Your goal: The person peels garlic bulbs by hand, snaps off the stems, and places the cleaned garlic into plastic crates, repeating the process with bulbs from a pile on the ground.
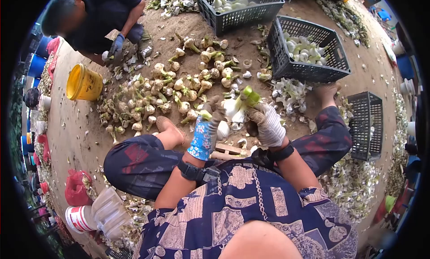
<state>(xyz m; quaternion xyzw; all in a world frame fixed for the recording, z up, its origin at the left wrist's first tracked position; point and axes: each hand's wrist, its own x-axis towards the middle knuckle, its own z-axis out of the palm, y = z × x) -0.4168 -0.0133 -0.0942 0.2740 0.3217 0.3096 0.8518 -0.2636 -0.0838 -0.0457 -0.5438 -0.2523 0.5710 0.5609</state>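
My left hand (206, 131), in a blue flowered glove with soiled fingers, is closed beside a white bulb with a green stem (235, 107). What its fingers hold is too small to make out. My right hand (268, 124), in a white striped glove, has its fingers wrapped at the right side of this bulb, just under the cut green stem. A dark rounded object (251, 128) shows below the right fingers. Another white bulb (222, 131) lies between my hands, above a small wooden board (227, 150). Unpeeled bulbs (183, 107) are heaped on the ground ahead and to the left.
Black crates (309, 72) (219, 22) with white bulbs stand ahead; another crate (367, 124) is at the right. A yellow bucket (83, 82) stands left, near a gloved co-worker (105, 17). Peelings (289, 95) litter the ground.
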